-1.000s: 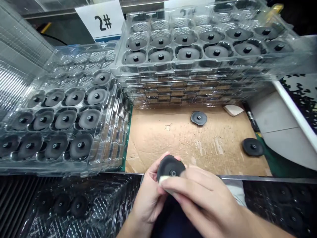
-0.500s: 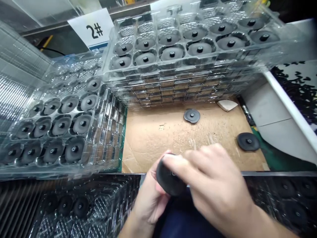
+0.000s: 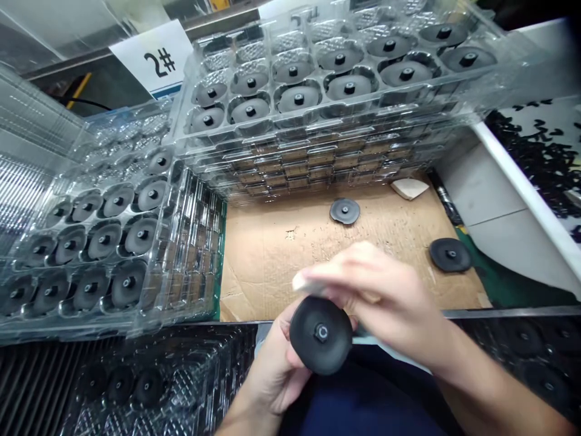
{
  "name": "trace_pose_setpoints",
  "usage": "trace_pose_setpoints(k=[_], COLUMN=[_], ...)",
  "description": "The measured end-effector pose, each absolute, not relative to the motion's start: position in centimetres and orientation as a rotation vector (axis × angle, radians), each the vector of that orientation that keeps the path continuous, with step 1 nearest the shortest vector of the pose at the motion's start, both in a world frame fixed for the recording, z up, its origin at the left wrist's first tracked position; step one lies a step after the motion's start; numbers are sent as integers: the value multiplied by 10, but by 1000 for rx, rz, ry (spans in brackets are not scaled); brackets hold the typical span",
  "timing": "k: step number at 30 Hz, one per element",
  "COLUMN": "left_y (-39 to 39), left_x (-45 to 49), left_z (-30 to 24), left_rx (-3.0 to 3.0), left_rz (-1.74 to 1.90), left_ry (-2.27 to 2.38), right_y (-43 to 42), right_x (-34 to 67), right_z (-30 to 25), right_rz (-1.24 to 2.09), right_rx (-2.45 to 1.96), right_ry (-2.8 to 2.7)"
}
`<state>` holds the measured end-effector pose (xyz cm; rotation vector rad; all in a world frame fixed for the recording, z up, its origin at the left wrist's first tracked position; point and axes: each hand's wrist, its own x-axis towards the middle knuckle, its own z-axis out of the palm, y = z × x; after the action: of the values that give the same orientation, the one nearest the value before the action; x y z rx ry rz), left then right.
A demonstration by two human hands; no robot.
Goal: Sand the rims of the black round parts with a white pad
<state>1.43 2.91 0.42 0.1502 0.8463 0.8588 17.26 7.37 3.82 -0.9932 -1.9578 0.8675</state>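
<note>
My left hand grips a round black disc with a small metal hub, face toward me, low in the middle of the view. My right hand hovers just above the disc, blurred by motion, fingers pinched on a small whitish piece that I cannot name. Two loose black discs lie on the cardboard sheet: one near the far tray stack, one at the right edge.
A stack of clear trays with black discs in their pockets stands at the back; a second stack stands at the left. More clear trays lie in front, low left. A "2#" sign stands behind. A white wedge lies on the cardboard.
My right hand has lifted off the disc and moved up and away, uncovering the disc's face. The view has shifted slightly to the left and down.
</note>
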Motion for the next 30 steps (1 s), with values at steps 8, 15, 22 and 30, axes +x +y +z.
trace_pose_setpoints(k=[8, 15, 22, 30], left_y=[26, 25, 24, 27], left_x=[5, -1, -3, -4], left_z=[4, -1, -4, -2], left_rx=[42, -25, -27, 28], left_rz=[905, 940, 1089, 1184], left_ry=[552, 593, 706, 922], right_y=[50, 26, 40, 43], right_x=[186, 178, 173, 153], right_z=[-64, -93, -81, -40], right_rz=[877, 685, 717, 921], right_rx=[-1559, -1672, -1612, -1449], right_ry=[-1841, -1851, -1802, -1818])
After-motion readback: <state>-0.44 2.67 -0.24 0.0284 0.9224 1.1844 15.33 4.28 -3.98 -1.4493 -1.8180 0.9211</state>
